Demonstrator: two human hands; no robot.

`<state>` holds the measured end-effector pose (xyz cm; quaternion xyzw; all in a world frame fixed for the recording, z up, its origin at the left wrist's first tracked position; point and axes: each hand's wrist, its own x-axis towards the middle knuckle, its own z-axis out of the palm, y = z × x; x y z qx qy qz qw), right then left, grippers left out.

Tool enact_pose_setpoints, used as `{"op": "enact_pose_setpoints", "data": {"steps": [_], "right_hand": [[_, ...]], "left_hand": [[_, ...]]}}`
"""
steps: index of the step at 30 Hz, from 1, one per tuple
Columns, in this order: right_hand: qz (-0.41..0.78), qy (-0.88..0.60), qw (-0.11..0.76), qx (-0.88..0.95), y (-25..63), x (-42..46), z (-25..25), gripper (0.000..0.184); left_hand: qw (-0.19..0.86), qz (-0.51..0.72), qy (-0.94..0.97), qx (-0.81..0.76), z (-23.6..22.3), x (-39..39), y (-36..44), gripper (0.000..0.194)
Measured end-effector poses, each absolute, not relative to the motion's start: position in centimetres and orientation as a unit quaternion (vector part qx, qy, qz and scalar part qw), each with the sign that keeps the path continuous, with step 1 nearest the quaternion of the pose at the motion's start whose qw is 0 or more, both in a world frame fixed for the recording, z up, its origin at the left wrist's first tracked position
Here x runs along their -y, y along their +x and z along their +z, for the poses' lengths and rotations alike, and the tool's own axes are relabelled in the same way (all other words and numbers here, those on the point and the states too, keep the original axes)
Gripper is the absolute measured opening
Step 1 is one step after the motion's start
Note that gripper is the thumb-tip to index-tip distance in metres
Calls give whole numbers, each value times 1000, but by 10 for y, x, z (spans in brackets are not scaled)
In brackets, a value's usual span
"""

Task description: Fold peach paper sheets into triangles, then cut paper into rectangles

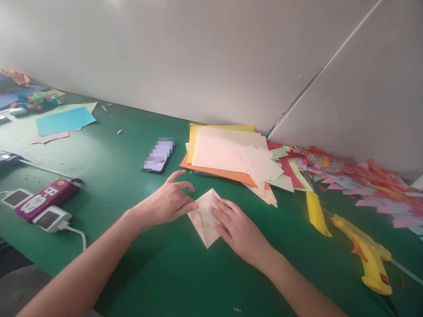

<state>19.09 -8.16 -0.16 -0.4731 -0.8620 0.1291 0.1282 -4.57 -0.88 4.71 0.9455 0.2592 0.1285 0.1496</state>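
A pale peach sheet of paper [206, 222], folded into a diamond with crease lines, lies on the green table in front of me. My right hand [236, 226] rests flat along its right side, fingers stretched over the paper. At the diamond's left corner is my left hand [172, 200], its thumb against the edge and its other fingers raised and apart. Part of the paper's right half is hidden under my right fingers.
Behind the paper sits a stack of coloured sheets [221, 149], with a phone [159, 155] to its left. On the right lie a yellow cutter [316, 213], a yellow glue gun [366, 255] and paper scraps [370, 185]. A purple power strip [49, 198] with chargers is left.
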Motion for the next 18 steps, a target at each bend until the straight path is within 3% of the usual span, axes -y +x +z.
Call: {"op": "enact_pose_setpoints", "data": {"steps": [12,18], "right_hand": [[138,-473,118,862,191,82,-2,41],[150,-474,130,858,191,82,-1,41]], "left_hand": [[149,126,951,-239,46,3,-53,43],[140,170,943,-251,30,-1,-47,20]]}}
